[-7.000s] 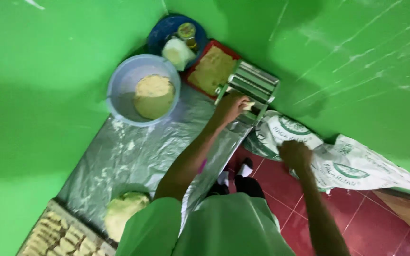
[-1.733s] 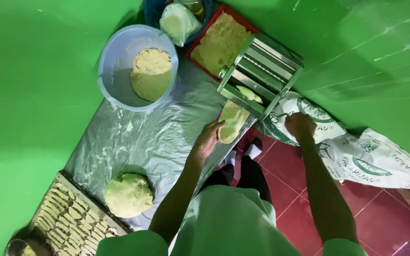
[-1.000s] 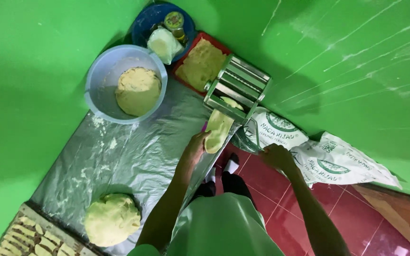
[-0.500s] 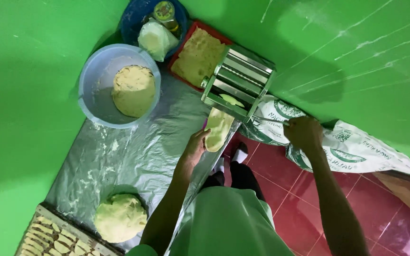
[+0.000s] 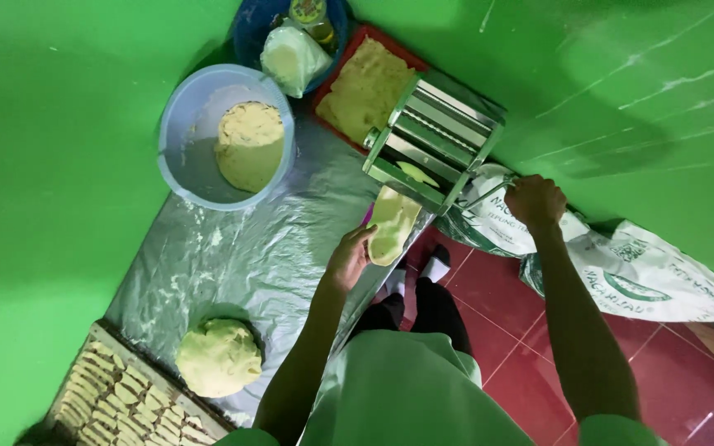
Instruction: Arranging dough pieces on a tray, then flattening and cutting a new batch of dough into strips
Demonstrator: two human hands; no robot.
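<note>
Dough sheet point(image 5: 392, 225) is hanging longer below the pasta roller point(image 5: 431, 142) than a moment ago; left hand point(image 5: 349, 258) spread under it, right hand point(image 5: 534, 201) clenching the crank.

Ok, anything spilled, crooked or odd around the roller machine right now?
Nothing broken. White flour is smeared across the plastic sheet below the bowl. The dough strip hangs from the roller machine past the sheet's edge, propped by the left hand; the right hand grips the crank.

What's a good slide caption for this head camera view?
Left hand supports a dough sheet leaving the metal roller machine while right hand grips its crank.
</note>
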